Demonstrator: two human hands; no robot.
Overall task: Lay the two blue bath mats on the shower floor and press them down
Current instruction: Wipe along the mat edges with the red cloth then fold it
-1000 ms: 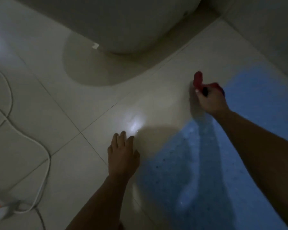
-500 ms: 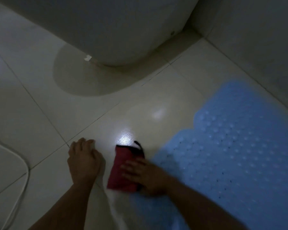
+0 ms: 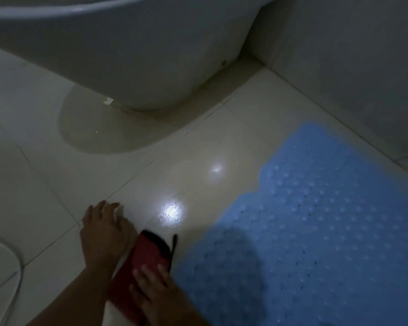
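Note:
One blue bath mat with raised dots lies flat on the pale tiled floor at the right, its scalloped edge facing the toilet. Only this one mat shows. My left hand rests on the bare tile left of the mat, fingers relaxed, holding nothing. My right hand lies with straight fingers on a red cloth with black trim, pressing it to the floor just beside the mat's left edge.
A white toilet base stands at the top centre, with a grey wall to its right along the mat's far side. A white cable curves over the tiles at the lower left. A bright light spot glints on the floor.
My right hand has brought the red cloth from the far side of the mat down to the floor near my left hand and now presses it flat. The view has shifted towards the toilet.

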